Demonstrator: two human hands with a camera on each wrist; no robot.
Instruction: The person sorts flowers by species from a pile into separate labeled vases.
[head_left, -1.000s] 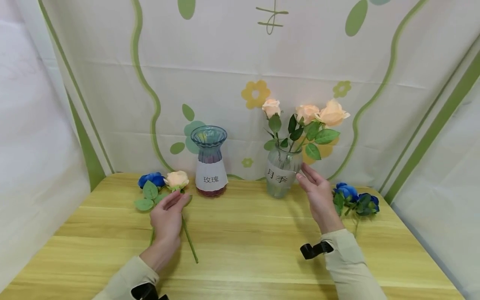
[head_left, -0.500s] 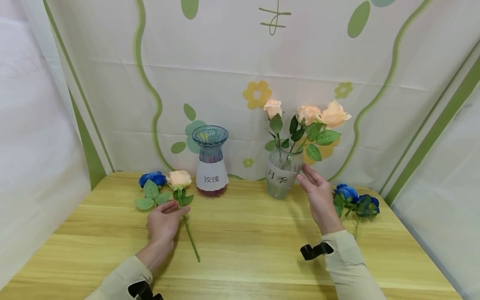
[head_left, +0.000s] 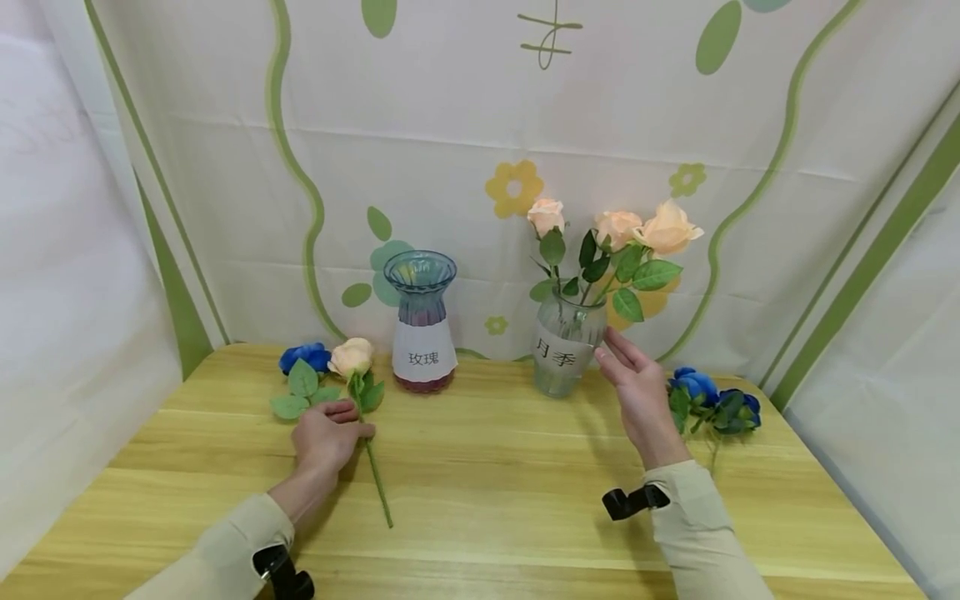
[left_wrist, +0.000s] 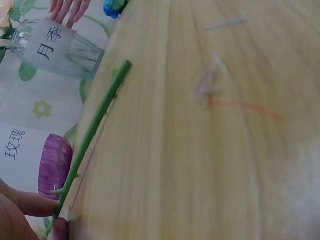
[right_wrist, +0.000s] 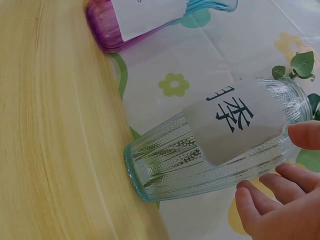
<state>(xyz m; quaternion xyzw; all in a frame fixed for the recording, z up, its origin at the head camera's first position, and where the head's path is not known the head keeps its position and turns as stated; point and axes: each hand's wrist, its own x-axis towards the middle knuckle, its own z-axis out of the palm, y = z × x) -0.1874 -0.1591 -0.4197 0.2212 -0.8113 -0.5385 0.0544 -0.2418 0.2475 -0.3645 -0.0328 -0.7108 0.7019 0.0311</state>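
Note:
My left hand (head_left: 327, 440) pinches the green stem of a peach rose (head_left: 352, 358) between thumb and fingers, just under its leaves. In the left wrist view the thorny stem (left_wrist: 95, 122) slants out from the fingertips, close over the table. My right hand (head_left: 639, 400) is at the right side of a clear glass vase (head_left: 553, 375) that holds several peach roses (head_left: 667, 228). Its fingers (right_wrist: 286, 189) lie loosely extended along the vase, with the thumb near the neck. To the left, a blue and purple glass vase (head_left: 422, 333) stands upright with a paper label and no flowers.
A blue flower (head_left: 304, 358) with green leaves lies left of the peach rose. Several blue flowers (head_left: 693, 387) lie to the right of my right hand. A white printed curtain (head_left: 450, 100) hangs behind the wooden table (head_left: 495, 483).
My left hand has drawn back from just below the bloom to lower on the stem. The peach rose rose slightly, then dropped and shifted left. My right hand stays at the clear vase.

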